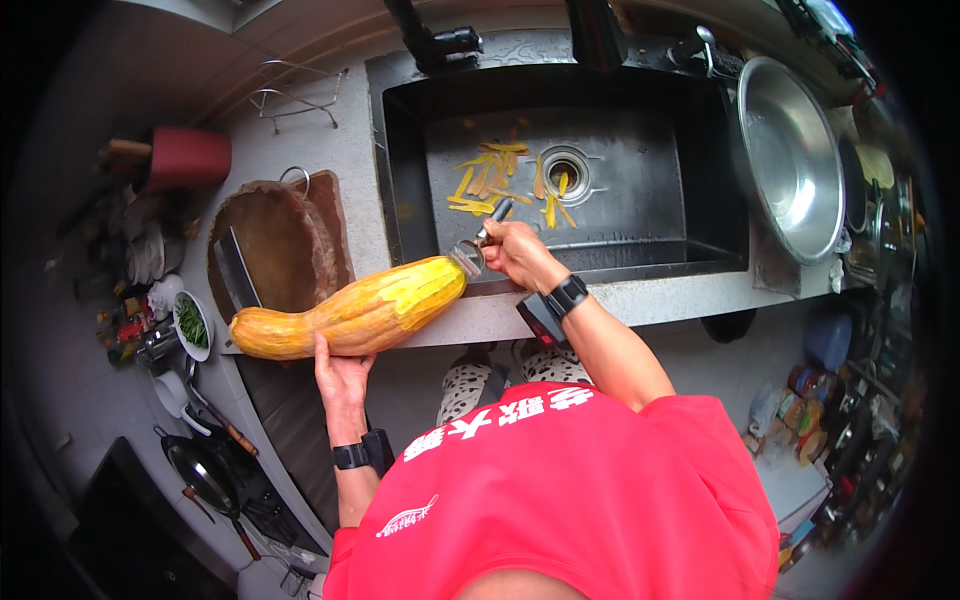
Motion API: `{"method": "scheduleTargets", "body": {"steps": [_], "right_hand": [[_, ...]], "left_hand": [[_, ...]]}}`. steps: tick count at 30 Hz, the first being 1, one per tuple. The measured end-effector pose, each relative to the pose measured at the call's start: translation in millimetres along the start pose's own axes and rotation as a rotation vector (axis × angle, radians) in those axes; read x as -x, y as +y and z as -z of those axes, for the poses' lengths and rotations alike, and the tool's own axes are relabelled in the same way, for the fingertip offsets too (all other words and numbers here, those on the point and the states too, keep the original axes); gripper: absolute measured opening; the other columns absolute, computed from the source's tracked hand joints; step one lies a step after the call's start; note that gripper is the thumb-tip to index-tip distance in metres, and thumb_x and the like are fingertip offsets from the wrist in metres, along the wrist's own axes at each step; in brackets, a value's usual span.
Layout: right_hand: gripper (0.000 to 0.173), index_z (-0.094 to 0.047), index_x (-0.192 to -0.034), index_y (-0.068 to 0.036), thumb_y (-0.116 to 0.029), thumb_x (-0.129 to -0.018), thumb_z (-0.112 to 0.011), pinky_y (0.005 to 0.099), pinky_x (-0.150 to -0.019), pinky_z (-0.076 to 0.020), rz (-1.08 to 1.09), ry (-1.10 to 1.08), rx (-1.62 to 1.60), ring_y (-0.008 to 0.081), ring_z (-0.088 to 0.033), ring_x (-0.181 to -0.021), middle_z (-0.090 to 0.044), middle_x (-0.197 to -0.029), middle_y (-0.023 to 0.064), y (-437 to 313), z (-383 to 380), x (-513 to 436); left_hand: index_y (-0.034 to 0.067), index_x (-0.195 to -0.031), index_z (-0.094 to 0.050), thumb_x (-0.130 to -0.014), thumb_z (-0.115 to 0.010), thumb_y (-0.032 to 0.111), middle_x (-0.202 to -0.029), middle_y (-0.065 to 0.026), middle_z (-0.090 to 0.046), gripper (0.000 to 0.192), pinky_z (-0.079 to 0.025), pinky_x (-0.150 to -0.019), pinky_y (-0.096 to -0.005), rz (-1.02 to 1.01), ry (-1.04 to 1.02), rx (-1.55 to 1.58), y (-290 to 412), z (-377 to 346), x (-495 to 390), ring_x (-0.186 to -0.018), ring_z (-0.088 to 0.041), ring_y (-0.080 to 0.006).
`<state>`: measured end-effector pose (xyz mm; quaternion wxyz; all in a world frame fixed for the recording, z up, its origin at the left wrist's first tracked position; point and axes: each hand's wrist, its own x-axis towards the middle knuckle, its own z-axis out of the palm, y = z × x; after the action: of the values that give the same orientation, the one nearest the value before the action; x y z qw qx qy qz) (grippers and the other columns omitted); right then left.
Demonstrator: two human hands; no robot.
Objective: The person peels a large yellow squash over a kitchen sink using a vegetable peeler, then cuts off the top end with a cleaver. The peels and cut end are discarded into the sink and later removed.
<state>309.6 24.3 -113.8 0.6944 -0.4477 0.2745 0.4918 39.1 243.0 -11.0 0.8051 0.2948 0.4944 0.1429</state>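
Note:
A long orange squash (352,313) lies slantwise over the counter's front edge, its thick end at the sink's left front corner. Bright yellow flesh shows where skin is gone near that end. My left hand (341,371) supports the squash from below, thumb along its side. In my right hand (517,251) is a peeler (472,253) with a dark handle, its head at the thick end of the squash. Peel strips (495,169) lie on the floor of the dark sink (630,217), several around the drain (568,176).
Left of the sink, a cleaver (236,266) rests on a round wooden chopping block (274,247). A bowl of cut greens (193,324) and a red knife block (187,157) stand farther left. A large metal basin (791,161) leans at the sink's right end. A black faucet (442,45) stands behind.

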Motion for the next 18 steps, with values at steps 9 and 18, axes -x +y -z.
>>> {"method": "scheduleTargets", "body": {"steps": [9,18], "right_hand": [[0.018,-0.049,-0.096,0.000,-0.017,-0.103,-0.050,0.0273,-0.051,-0.0454,-0.126,-0.207,-0.186,0.0125,-0.050,-0.062,-0.058,-0.087,0.0108,-2.2,13.9,-10.1],[0.016,-0.049,-0.097,-0.001,-0.016,-0.103,-0.048,0.0256,-0.050,-0.0407,0.010,-0.074,-0.255,0.0136,-0.050,-0.062,-0.055,-0.081,0.0098,-8.6,18.8,-6.6]], "left_hand": [[0.013,-0.153,-0.026,-0.095,-0.054,0.056,-0.157,-0.0108,-0.031,0.077,-0.029,-0.111,-0.0576,0.037,0.004,-0.030,5.4,-8.3,1.1,-0.143,-0.031,-0.0319],[0.014,-0.152,-0.028,-0.094,-0.055,0.056,-0.157,-0.0114,-0.031,0.077,-0.027,-0.111,-0.0580,0.045,0.053,-0.026,5.9,-10.6,0.4,-0.142,-0.032,-0.0315]]}}
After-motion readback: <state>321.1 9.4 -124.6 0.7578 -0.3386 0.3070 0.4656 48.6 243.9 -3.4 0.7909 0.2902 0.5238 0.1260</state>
